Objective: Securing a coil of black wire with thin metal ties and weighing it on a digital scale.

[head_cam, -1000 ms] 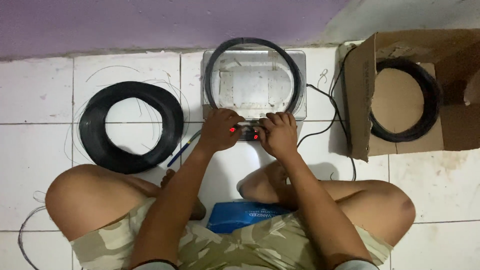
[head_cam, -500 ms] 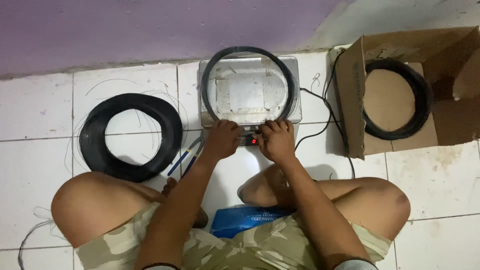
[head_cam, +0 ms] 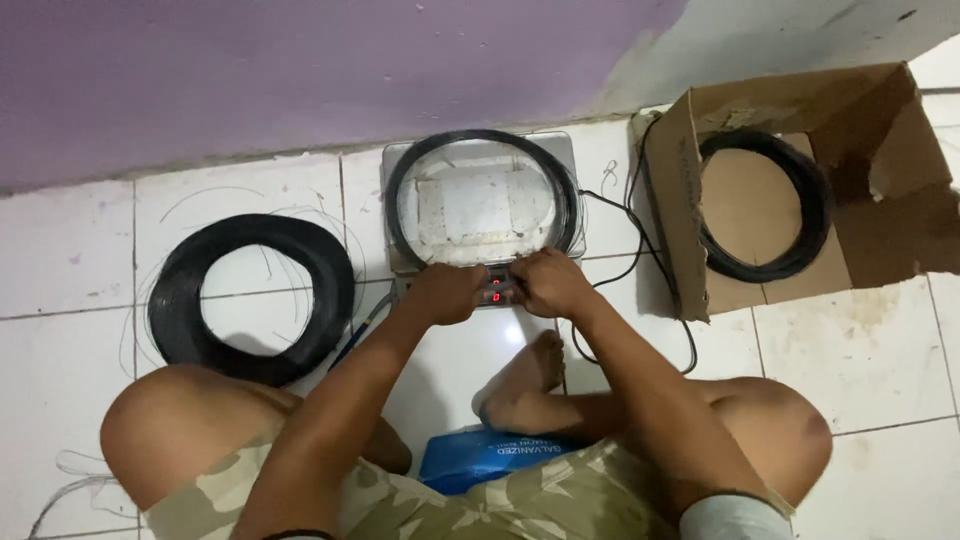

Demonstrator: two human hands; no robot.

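**Fingers curled at the front of a floor scale, thin wire coil on its pan**

Fingers of both hands bend down onto the front edge of a grey weighing scale (head_cam: 572,150) set on white floor tiles (head_cam: 880,360) against a purple wall (head_cam: 300,70). The left hand (head_cam: 447,292) and the right hand (head_cam: 548,282) sit just beside each other, either side of the scale's red-lit display (head_cam: 494,295), knuckles up; whether the fingertips pinch anything cannot be told, as they are hidden beneath the hands. A thin black wire coil (head_cam: 482,138) lies flat on the pan, ringing a pale rectangular patch at its centre. A black cable (head_cam: 640,235) trails from the scale's right side across the tiles.

To the left, well apart from the scale, a thick black coil (head_cam: 180,300) rests on the floor with loose strands straying around it. To the right, an open cardboard box (head_cam: 675,200) lies on its side, another black coil (head_cam: 815,200) inside it. The person sits cross-legged in camouflage shorts, a bare foot (head_cam: 520,375) tucked in front, a blue packet (head_cam: 480,460) near the lap.
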